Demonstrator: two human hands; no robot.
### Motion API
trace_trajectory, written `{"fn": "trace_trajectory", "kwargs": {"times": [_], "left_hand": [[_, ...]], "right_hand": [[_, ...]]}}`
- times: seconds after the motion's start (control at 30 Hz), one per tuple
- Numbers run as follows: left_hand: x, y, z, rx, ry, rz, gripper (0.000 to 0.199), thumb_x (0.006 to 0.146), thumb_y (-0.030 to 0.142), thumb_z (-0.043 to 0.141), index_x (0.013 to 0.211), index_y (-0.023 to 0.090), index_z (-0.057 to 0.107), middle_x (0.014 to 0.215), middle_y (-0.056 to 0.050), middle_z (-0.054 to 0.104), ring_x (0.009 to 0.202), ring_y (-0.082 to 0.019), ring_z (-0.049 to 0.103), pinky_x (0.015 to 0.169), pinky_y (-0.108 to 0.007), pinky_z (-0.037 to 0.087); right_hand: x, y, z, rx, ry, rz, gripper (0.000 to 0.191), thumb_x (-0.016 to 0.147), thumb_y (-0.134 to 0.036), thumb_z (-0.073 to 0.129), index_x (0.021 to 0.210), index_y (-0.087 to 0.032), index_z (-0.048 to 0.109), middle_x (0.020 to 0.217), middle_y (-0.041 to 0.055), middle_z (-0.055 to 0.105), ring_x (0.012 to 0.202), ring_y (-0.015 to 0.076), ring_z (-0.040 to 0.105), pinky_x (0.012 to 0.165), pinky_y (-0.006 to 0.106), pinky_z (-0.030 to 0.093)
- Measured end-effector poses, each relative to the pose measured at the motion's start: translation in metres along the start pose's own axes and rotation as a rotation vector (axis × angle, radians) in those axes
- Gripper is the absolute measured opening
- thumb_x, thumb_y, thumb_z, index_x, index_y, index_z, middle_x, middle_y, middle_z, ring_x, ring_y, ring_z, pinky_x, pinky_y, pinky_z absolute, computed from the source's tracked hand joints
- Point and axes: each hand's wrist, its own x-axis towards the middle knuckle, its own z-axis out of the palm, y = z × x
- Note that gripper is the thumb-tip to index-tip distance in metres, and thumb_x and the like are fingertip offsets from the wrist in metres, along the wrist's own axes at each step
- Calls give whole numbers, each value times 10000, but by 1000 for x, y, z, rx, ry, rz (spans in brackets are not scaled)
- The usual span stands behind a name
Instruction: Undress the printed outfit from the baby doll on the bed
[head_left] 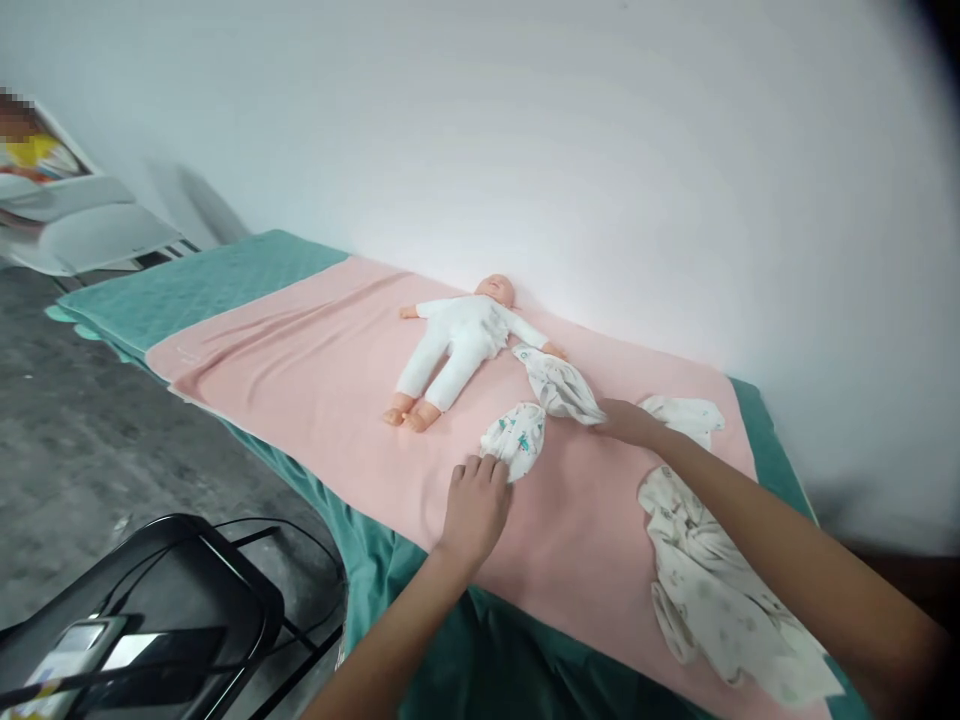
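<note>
My left hand [476, 505] is closed on the edge of a small white baby cloth with green print [517, 437], low over the pink sheet. Bunched white fabric with faint print [562, 385] is pinched in my right hand [619, 421], whose fingertips are partly hidden. The two pieces meet between my hands; whether they are one garment I cannot tell. Just beyond lies a baby doll [461, 335] on its back in a white long-sleeved suit, head toward the wall. One corner of the bunched fabric touches or nearly touches the doll's hand.
A crumpled printed baby garment [720, 580] lies under my right forearm, with another white cloth [686, 415] behind it. The pink sheet [322, 390] covers a green bed pad [217, 270] against the wall. A black chair [165, 580] holding devices and cables stands front left; a person sits far left.
</note>
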Motion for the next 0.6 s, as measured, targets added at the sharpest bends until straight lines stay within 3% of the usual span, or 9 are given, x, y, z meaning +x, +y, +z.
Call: {"fn": "trace_trajectory", "kwargs": {"times": [0.1,0.2,0.27,0.3,0.37,0.47,0.6], "left_hand": [[11,17,-11,-230,98,-2,121,935,263,473,928,189,568,951,-70,608,928,-225,551,791,-363,421],[22,51,-21,-669,150,-201,168,954,337,457,935,198,549,914,-43,609,881,-183,570,765,-307,442],[26,81,-22,-953,110,-358,193,951,377,461,957,202,543,885,-27,610,828,-162,578,731,-286,462],[26,96,-21,-1075,56,-370,199,950,380,460,995,206,546,898,-26,617,825,-155,587,733,-283,476],[21,122,-14,-1269,-107,-214,246,938,368,487,1130,223,541,1029,-42,631,898,-149,613,799,-291,508],[7,140,3,-1321,-236,19,394,901,308,551,1283,237,491,1273,-86,555,1064,-157,601,940,-320,503],[-14,117,25,-1054,-185,-37,293,896,190,481,1179,209,557,1129,-79,619,1044,-181,593,948,-372,500]], "right_hand": [[-7,-10,1,93,45,12,380,809,-290,598,1181,-214,622,1227,92,638,1148,318,575,961,389,440],[-15,-22,-2,222,75,55,259,852,-297,516,1050,-169,623,967,100,703,885,263,660,777,326,499],[-20,-31,-6,300,84,69,242,890,-323,451,976,-154,601,829,86,691,716,211,649,653,281,493],[-24,-35,-10,336,92,69,244,900,-338,439,955,-153,589,807,80,682,680,194,637,621,267,483],[-30,-42,-17,402,101,71,244,901,-371,456,922,-155,569,790,75,667,645,180,613,589,259,467],[-39,-48,-24,458,75,81,251,894,-404,491,934,-165,555,805,73,658,639,189,601,601,285,473],[-49,-50,-13,286,33,-14,356,901,-481,531,1091,-182,559,1123,116,643,1012,278,613,892,379,461]]}}
